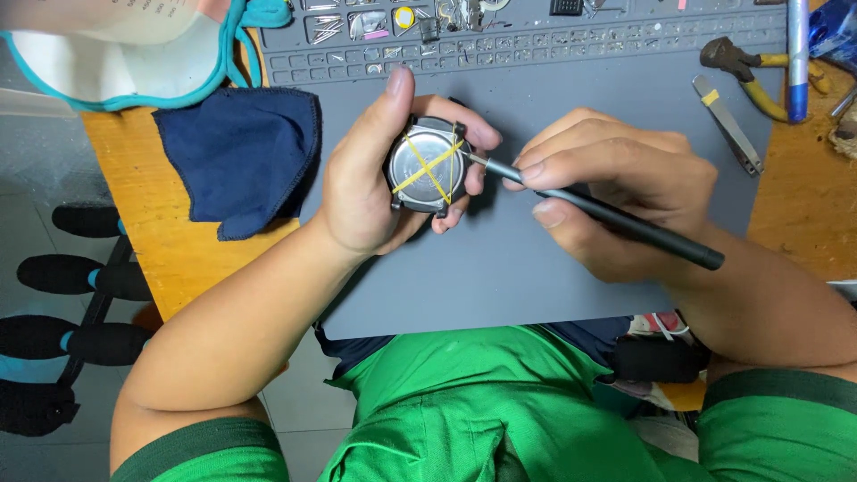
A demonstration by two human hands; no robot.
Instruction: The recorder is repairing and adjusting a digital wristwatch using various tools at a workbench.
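A dark blue cloth (241,156) lies on the counter (170,241) at nine o'clock. The left hand (370,183) grasps a watch case (428,165) crossed by yellow bands, over the grey mat (536,268). At three o'clock, the right hand (616,192) grips a slim black screwdriver (616,221), tip touching the case's edge.

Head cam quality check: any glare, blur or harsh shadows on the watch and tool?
Head view: sharp throughout, light even and soft. Watch case back shows a mild sheen, not blown out. Soft shadow on the grey mat under the left hand. Screwdriver in right hand crisp, no motion blur.
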